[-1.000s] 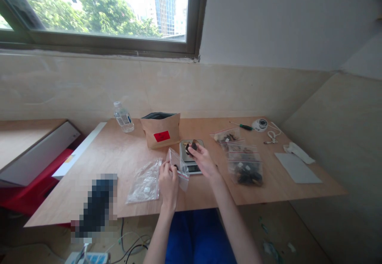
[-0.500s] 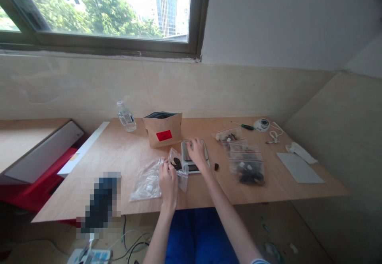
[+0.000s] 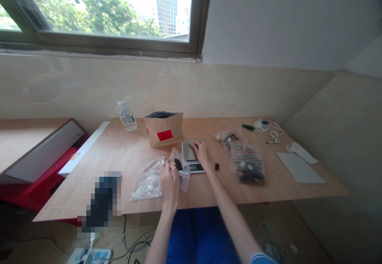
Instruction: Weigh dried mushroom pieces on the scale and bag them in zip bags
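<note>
My left hand (image 3: 169, 178) pinches a small clear zip bag (image 3: 180, 165) with a dark piece inside, held up just left of a small digital scale (image 3: 191, 152). My right hand (image 3: 201, 153) rests over the scale's platform, fingers curled onto a small dark piece there. Another dark piece (image 3: 217, 166) lies on the table just right of my right wrist.
A brown paper pouch with a red label (image 3: 164, 130) stands behind the scale, a water bottle (image 3: 126, 116) to its left. Empty clear bags (image 3: 147, 179) lie left; filled zip bags (image 3: 246, 164) lie right. A screwdriver (image 3: 243, 126), white cable (image 3: 273, 134) and grey sheet (image 3: 300, 168) sit far right.
My right hand dropped a dark piece into the bag, then went back onto the scale platform. A dark piece now lies on the table right of the scale. The left hand stayed put.
</note>
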`<state>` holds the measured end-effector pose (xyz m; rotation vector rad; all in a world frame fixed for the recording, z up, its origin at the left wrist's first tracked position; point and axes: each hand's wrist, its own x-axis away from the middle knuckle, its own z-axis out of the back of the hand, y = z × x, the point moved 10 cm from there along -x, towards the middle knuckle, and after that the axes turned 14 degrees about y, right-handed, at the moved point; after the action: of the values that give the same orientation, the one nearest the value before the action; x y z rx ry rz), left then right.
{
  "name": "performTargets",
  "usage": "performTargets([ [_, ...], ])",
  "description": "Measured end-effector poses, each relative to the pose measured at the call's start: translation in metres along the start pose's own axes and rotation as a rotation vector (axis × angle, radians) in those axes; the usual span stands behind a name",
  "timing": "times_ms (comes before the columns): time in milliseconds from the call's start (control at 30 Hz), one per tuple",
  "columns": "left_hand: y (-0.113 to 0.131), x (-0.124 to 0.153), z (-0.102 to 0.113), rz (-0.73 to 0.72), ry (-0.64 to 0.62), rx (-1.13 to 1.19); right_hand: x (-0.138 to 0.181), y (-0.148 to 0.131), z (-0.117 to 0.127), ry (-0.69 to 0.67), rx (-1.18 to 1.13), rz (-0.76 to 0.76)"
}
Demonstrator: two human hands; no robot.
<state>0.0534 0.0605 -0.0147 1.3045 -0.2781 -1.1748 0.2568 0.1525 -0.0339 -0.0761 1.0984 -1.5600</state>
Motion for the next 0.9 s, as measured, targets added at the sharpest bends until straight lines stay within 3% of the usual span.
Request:
performTargets([
  [167, -0.001, 0.001, -0.002, -0.007, -0.001, -0.009, 0.005, -0.020, 0.015, -0.039, -0.157, -0.023],
  [333, -0.002, 0.003, -0.003, -0.004, -0.005, -0.023, 0.016, -0.074, 0.025, -0.211, -0.362, -0.035],
  [467, -0.002, 0.004, -0.004, 0.002, 0.000, 0.021, 0.023, -0.103, 0.023, -0.285, -0.231, 0.027],
  [567, -0.004, 0.005, -0.002, 0.020, 0.020, 0.038, 0.027, -0.113, 0.014, -0.305, -0.193, 0.043],
  [700, -0.007, 0.005, 0.002, 0.074, 0.051, 0.053, 0.035, -0.119, 0.011, -0.351, -0.321, -0.013],
  [900, -0.006, 0.004, 0.007, 0.118, 0.047, 0.072, 0.049, -0.115, 0.038, -0.436, -0.373, -0.062],
])
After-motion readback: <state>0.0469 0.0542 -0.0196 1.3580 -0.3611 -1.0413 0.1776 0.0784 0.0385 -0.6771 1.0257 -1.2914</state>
